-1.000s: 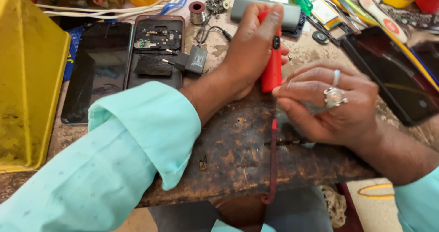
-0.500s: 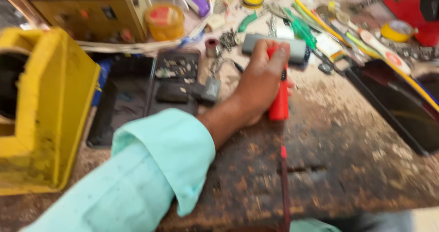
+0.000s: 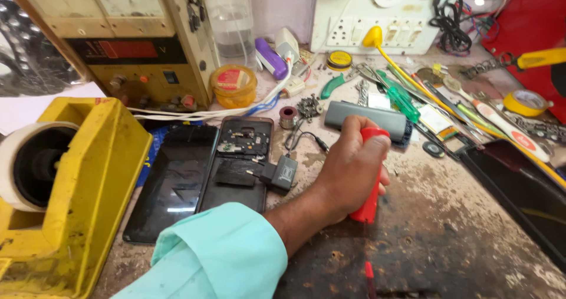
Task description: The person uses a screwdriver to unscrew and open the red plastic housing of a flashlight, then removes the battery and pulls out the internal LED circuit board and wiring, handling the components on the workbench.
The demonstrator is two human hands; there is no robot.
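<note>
My left hand (image 3: 351, 170) is shut on a red tool handle (image 3: 371, 181) that stands nearly upright on the worn, scorched workbench (image 3: 448, 234). A red cord (image 3: 369, 273) runs from below the handle toward the bench's front edge. My teal sleeve (image 3: 218, 258) covers the forearm. Just beyond the hand lies a grey rectangular box (image 3: 365, 117). To the left of the hand sit a small black plug adapter (image 3: 279, 173), an opened phone body (image 3: 238, 163) and a black phone screen (image 3: 174, 181). My right hand is out of sight.
A yellow tape dispenser (image 3: 76, 199) fills the left. A bench power supply (image 3: 124, 39), a clear bottle (image 3: 229, 22) and an orange tin (image 3: 234, 85) stand behind. Screwdrivers (image 3: 401, 98), tweezers, tape rolls (image 3: 525, 103) and a dark panel (image 3: 519, 199) crowd the right.
My right hand has left the view. The view lifted and now takes in the back of the bench. My left hand keeps its grip on the red handle, which stayed in place.
</note>
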